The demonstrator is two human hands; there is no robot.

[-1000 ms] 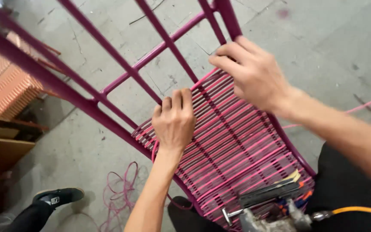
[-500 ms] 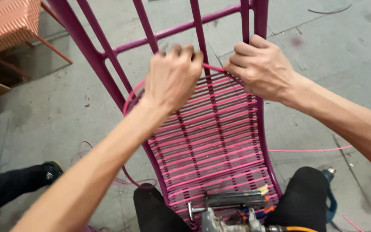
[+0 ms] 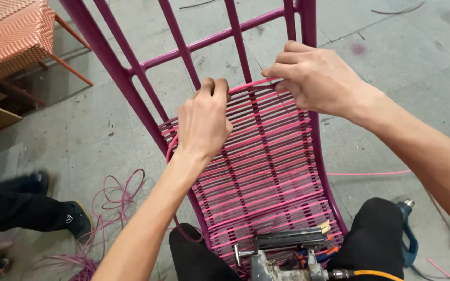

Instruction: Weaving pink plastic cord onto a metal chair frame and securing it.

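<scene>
Both hands work the top pink cord [image 3: 251, 84] on the magenta frame [image 3: 126, 78]. The left hand [image 3: 202, 122] curls its grip over the woven rows (fingertips hooked in); the right hand [image 3: 316, 78] pinches the cord.

We are counting two hands: left hand [image 3: 202, 120] and right hand [image 3: 316, 78], both at frame centre top. We are seeing one magenta chair frame [image 3: 126, 78], one woven orange seat [image 3: 9, 34] upper left, one cord tangle [image 3: 102, 208] lower left, one clamp tool [image 3: 282, 242] bottom centre, one blue tool [image 3: 407, 229] lower right, one black shoe [image 3: 76, 221] lower left.
</scene>
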